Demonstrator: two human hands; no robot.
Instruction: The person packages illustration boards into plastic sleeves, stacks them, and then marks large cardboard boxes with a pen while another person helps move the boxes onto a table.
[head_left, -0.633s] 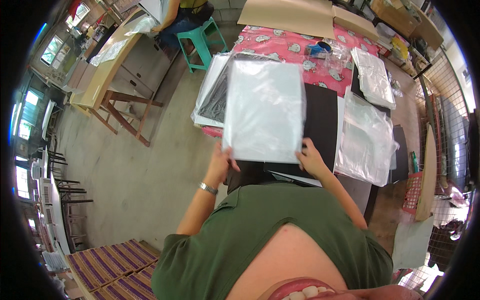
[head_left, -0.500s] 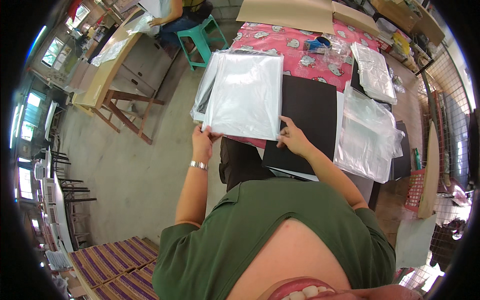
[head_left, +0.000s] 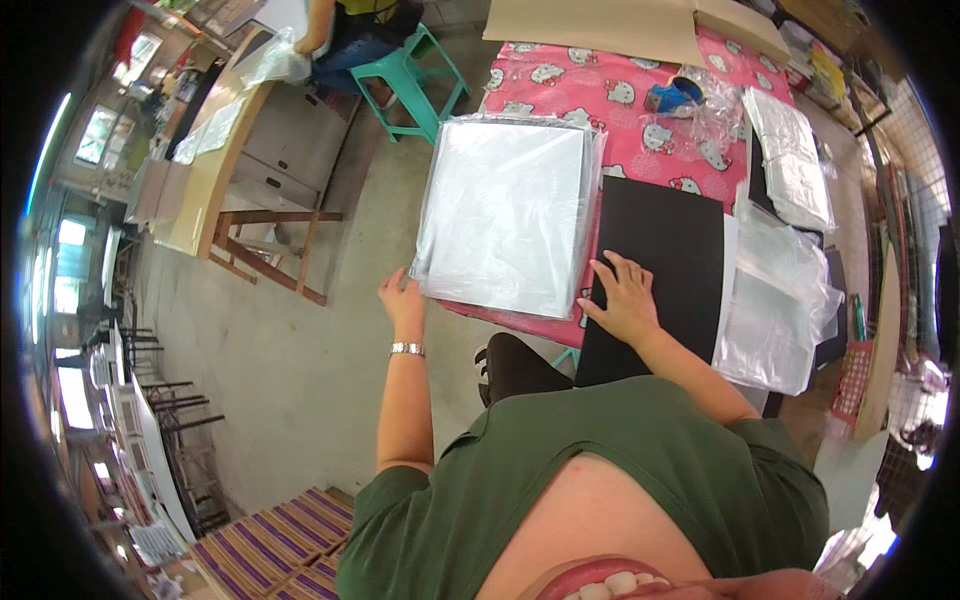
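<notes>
A pile of white sheets in clear plastic sleeves [head_left: 508, 215] lies near the left front corner of the pink patterned table cover [head_left: 545, 80], its edges roughly lined up. Beside the pile's near left corner is my left hand [head_left: 402, 303], its fingers loosely apart; whether the fingertips touch the plastic is hard to tell. My right hand [head_left: 630, 305] is spread over the left part of a black sheet [head_left: 665, 235], just right of the pile, with nothing in its grasp. A white edge shows from under the black sheet.
Clear plastic sleeves [head_left: 770, 310] and another wrapped stack [head_left: 790, 160] lie on the right. A blue tape roll [head_left: 678, 95] sits farther back near brown cardboard [head_left: 600, 30]. Beyond a green stool [head_left: 415, 85], another person's hand [head_left: 315, 38] works at a wooden table [head_left: 205, 200].
Both hands held the top sleeved sheet, which lay askew; now it rests in line with the pile. My right hand has let go and moved right over the black sheet; my left has loosened.
</notes>
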